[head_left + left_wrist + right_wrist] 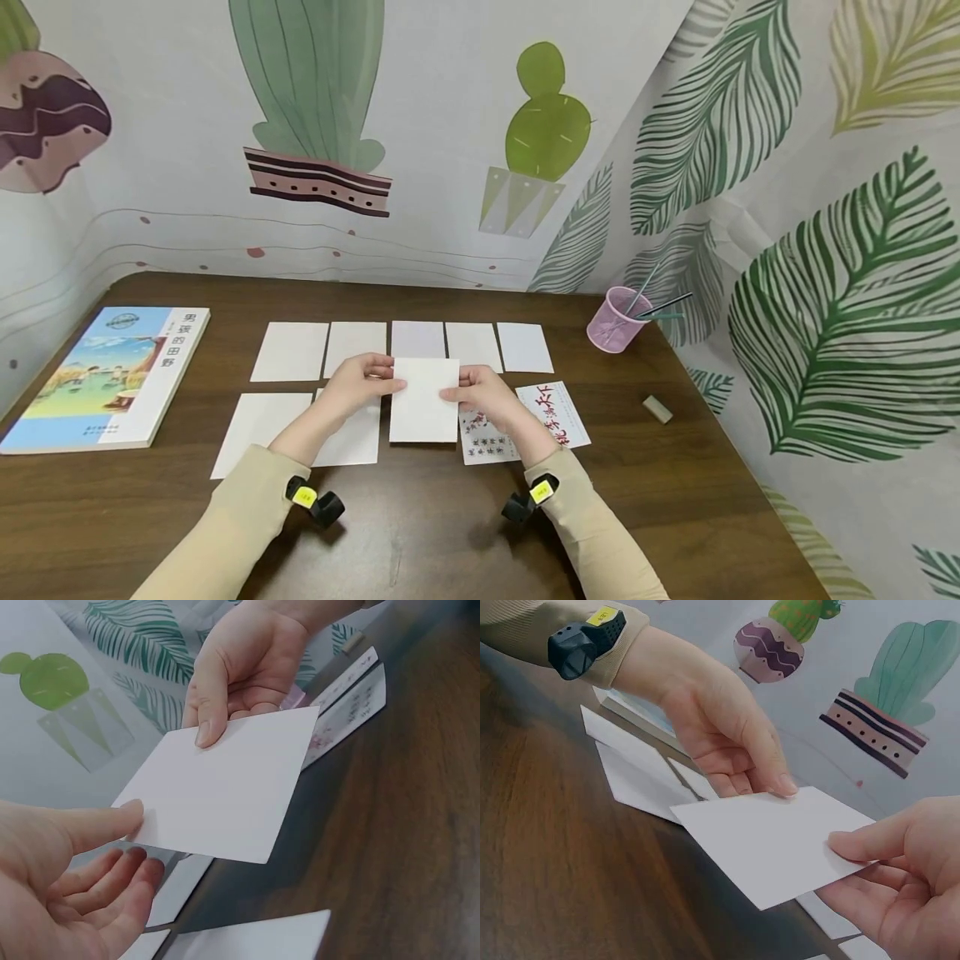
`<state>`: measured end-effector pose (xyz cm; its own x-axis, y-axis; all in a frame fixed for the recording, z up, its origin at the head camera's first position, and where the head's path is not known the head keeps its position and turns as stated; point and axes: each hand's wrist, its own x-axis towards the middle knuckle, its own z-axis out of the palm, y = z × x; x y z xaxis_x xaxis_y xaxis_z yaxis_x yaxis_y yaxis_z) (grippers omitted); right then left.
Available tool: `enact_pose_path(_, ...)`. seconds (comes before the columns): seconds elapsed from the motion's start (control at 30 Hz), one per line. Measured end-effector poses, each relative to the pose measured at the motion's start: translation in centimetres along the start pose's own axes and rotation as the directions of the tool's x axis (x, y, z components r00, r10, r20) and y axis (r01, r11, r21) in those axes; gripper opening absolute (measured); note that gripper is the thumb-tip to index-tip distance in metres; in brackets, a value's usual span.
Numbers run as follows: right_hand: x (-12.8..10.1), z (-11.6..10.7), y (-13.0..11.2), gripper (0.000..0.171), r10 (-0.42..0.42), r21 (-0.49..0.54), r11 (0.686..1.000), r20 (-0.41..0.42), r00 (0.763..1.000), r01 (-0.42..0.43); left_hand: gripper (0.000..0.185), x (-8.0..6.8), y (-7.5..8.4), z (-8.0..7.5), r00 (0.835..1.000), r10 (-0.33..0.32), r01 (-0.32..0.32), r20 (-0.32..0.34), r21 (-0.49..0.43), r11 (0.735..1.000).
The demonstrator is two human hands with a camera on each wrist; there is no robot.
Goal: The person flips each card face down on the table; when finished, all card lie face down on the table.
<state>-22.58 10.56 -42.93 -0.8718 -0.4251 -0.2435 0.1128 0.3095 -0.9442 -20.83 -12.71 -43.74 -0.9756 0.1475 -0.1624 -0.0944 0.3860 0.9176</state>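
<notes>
A blank white card (424,404) is held up above the table between both hands. My left hand (354,390) pinches its left edge, thumb on top and fingers beneath. At the opposite edge, my right hand (487,393) grips it the same way, as the right wrist view also shows. Behind the card lies a row of several blank white cards (290,352). Nearer, on the left, are two more blank cards (258,429), the second partly covered by the left hand. Two cards with red and black writing (555,414) lie by the right forearm, one partly hidden.
On the left of the brown table (420,533) lies a book (112,375) with a colourful cover. A pink mesh pen cup (617,321) holding pens stands at the back right. A small eraser-like block (657,409) sits near the right edge. Patterned wall covering borders the table.
</notes>
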Motion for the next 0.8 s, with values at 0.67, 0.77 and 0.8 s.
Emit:
enact_pose_path(0.67,1.3,-0.6,1.4,0.035,0.007,-0.188,0.982,-0.119,0.993,-0.03,0.041,0.6,-0.9,0.7,0.999,-0.006,0.012,-0.031,0.178,0.984)
enact_pose_path(0.77,1.6,-0.8,1.1,0.031,-0.018,-0.23,0.973,-0.137,0.99,-0.014,0.041,0.6,-0.9,0.6,0.999,-0.003,0.013,-0.043,0.219,0.976)
enact_pose_path(0.8,1.7,-0.8,1.0,0.03,-0.024,-0.254,0.967,-0.144,0.989,-0.013,0.041,0.6,-0.9,0.7,0.999,-0.004,0.015,-0.048,0.234,0.972)
